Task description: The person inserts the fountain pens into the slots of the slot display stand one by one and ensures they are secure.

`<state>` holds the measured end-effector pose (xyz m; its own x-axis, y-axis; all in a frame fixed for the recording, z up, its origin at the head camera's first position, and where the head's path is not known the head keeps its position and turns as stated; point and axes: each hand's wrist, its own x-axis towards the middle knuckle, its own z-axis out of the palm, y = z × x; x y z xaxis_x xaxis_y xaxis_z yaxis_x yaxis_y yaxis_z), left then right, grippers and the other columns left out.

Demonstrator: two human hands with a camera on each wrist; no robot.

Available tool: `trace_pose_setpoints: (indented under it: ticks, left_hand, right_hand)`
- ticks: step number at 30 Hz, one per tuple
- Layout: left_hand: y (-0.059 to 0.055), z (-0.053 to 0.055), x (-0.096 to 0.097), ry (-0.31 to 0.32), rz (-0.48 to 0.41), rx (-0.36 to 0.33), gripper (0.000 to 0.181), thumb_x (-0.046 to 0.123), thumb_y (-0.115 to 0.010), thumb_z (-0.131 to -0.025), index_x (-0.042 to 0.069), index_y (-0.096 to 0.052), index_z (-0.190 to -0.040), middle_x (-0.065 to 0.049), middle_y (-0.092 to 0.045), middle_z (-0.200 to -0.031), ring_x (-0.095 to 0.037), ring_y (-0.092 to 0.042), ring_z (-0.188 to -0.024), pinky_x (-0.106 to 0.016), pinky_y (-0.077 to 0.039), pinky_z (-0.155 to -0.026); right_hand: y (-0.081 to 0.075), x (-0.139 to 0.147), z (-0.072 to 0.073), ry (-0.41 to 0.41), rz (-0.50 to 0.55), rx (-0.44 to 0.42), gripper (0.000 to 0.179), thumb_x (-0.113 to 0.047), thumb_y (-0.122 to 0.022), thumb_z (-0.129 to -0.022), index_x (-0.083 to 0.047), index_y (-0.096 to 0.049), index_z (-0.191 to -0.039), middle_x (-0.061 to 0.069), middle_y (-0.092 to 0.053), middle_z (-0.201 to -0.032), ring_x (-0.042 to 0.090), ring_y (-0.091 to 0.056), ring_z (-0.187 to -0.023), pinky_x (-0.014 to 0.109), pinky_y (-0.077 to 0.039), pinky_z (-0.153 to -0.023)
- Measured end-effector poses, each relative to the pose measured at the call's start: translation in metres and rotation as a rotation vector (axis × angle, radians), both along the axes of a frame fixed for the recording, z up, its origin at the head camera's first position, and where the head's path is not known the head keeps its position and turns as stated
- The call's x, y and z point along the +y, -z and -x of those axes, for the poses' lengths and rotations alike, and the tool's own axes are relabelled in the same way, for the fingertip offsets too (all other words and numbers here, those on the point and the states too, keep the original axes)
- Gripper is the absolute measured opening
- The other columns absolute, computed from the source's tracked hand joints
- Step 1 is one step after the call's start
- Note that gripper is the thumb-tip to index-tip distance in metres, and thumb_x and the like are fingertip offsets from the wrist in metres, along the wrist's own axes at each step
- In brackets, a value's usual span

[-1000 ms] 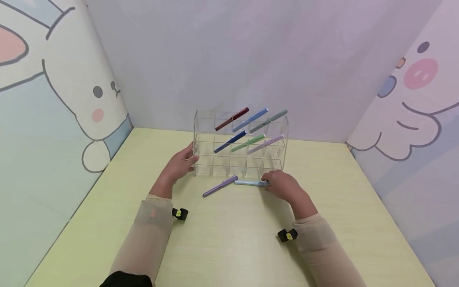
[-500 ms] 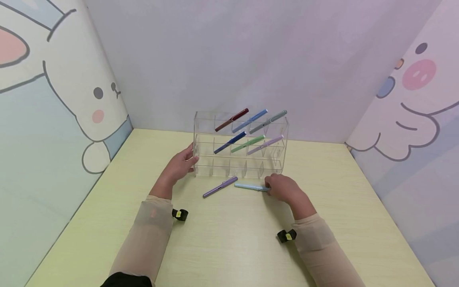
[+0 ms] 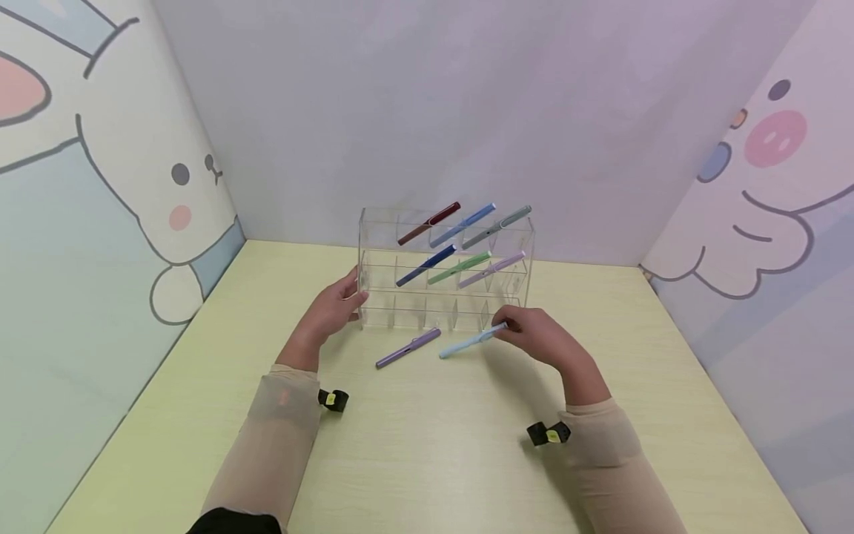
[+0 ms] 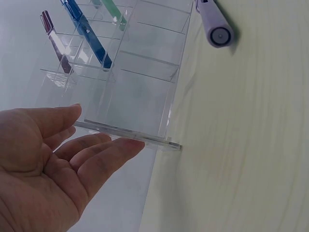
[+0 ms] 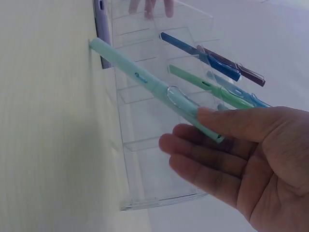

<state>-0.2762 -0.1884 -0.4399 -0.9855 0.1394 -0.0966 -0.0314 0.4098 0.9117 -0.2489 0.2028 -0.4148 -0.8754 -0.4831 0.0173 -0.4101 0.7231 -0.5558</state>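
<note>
A clear acrylic pen rack (image 3: 440, 313) with stepped compartments stands on the table. My left hand (image 3: 333, 305) grips its left side panel, thumb on one face and fingers on the other, as the left wrist view (image 4: 130, 133) of that panel shows. Between thumb and fingers, my right hand (image 3: 534, 334) pinches a pale blue pen (image 3: 467, 344) by its clip end, in front of the rack's lower right. That pen (image 5: 140, 77) slants, its far end low near the tabletop. A purple pen (image 3: 408, 348) lies on the table to its left.
Dark red (image 3: 429, 224), blue and grey-green pens lean in the rack's top row. Dark blue (image 3: 425, 265), green and lilac pens lean in the middle row. Cartoon-printed walls (image 3: 427, 111) enclose the table at the back and both sides.
My right hand has tilted the pale blue pen, raising its clip end from nearly flat on the table. The left hand stays on the rack, and the purple pen stays put.
</note>
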Motion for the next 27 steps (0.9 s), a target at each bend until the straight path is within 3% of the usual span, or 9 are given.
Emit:
trace_pose_setpoints:
  ticks: [9, 18, 23, 27]
  left_hand:
    - [0.0, -0.003, -0.001, 0.008, -0.008, 0.011, 0.062, 0.033, -0.052, -0.103, 0.049, -0.018, -0.152, -0.003, -0.035, -0.159, -0.03, -0.045, -0.137, -0.047, -0.053, -0.099]
    - [0.001, -0.001, 0.0, -0.006, 0.0, 0.003, 0.062, 0.035, -0.052, -0.102, 0.05, -0.018, -0.152, -0.002, -0.035, -0.159, -0.029, -0.046, -0.137, -0.046, -0.054, -0.098]
    - [0.001, -0.002, 0.0, -0.01, -0.001, 0.003, 0.062, 0.035, -0.052, -0.102, 0.052, -0.018, -0.151, -0.002, -0.035, -0.158, -0.029, -0.049, -0.135, -0.046, -0.054, -0.098]
    - [0.0, -0.003, 0.001, 0.0, -0.005, 0.006, 0.062, 0.035, -0.052, -0.102, 0.051, -0.018, -0.151, -0.002, -0.035, -0.159, -0.029, -0.049, -0.135, -0.046, -0.053, -0.098]
  right_hand:
    - [-0.007, 0.007, 0.0, 0.069, 0.19, 0.055, 0.014, -0.025, -0.065, -0.097, -0.025, -0.065, -0.111, -0.003, -0.069, -0.091, 0.023, -0.061, -0.076, 0.033, -0.051, -0.066]
    - [-0.019, -0.004, 0.006, 0.122, 0.476, 0.14, 0.032, -0.026, -0.063, -0.097, -0.01, -0.059, -0.125, 0.006, -0.07, -0.111, 0.012, -0.071, -0.091, 0.018, -0.058, -0.081]
    - [-0.022, -0.019, 0.011, 0.123, 0.688, 0.156, 0.034, -0.011, -0.064, -0.096, 0.0, -0.056, -0.127, 0.019, -0.064, -0.118, 0.011, -0.07, -0.095, 0.02, -0.058, -0.083]
    - [-0.019, -0.034, 0.014, 0.156, 0.75, 0.143, 0.033, -0.012, -0.066, -0.094, 0.0, -0.057, -0.123, 0.021, -0.064, -0.115, 0.009, -0.07, -0.093, 0.022, -0.059, -0.083]
